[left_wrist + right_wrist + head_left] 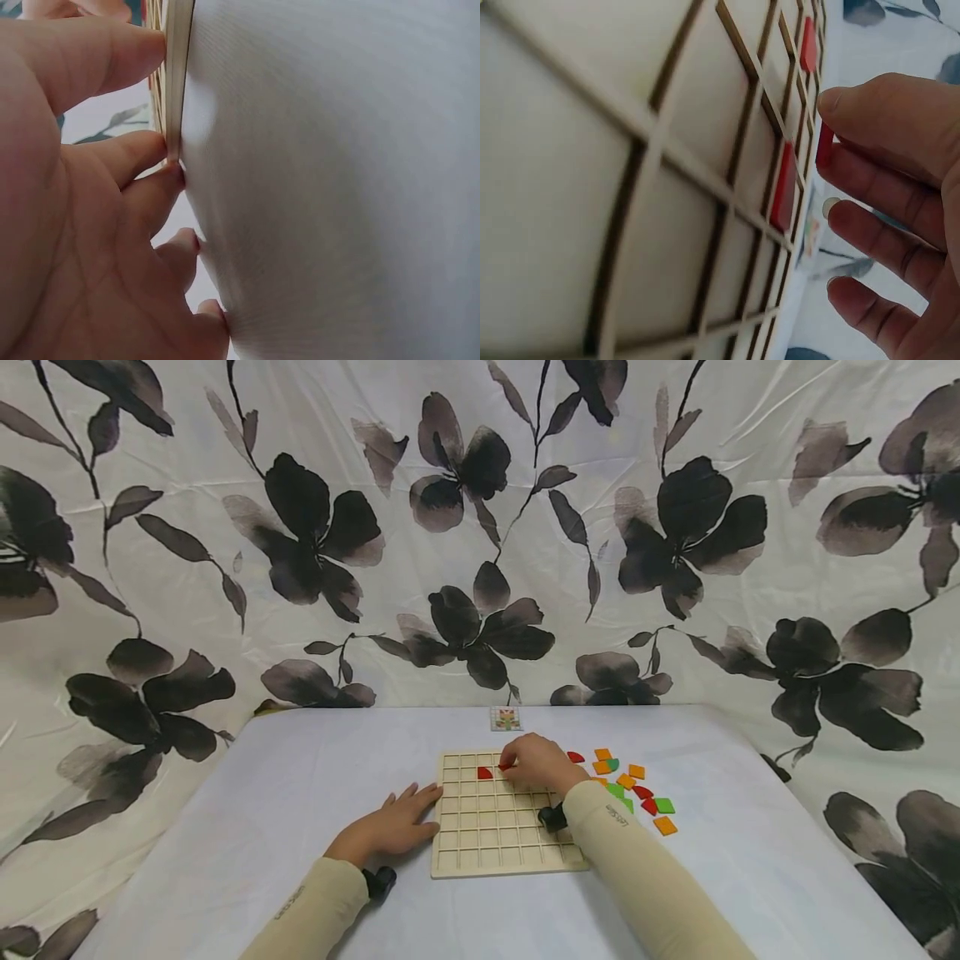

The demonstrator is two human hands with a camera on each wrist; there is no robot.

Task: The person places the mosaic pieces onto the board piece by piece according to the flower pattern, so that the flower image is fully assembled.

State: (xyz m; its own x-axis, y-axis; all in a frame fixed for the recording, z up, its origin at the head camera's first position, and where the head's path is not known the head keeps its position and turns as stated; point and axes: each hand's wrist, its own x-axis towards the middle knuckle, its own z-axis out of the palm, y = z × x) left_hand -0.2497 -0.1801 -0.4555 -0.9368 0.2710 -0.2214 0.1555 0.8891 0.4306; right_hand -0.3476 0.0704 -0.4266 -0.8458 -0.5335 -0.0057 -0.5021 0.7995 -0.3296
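Note:
A pale wooden grid board (487, 839) with square cells lies on the table. Thumb and index finger of my right hand (537, 763) pinch a small red tile (825, 146) over the far part of the grid. A red quarter-round tile (485, 772) sits in a far-row cell, left of this hand. The right wrist view shows two red tiles, one nearer (784, 191) and one farther (808, 46), set in cells. My left hand (393, 823) lies at the board's left edge, fingers extended, its thumb and index fingertips against the rim (176, 82).
Right of the board lie loose orange tiles (665, 826), green tiles (664, 806) and red tiles (642, 792), partly hidden by the right forearm. Beyond the board is a small patterned card (506, 719). A floral cloth (480, 568) hangs behind the white table (300, 760).

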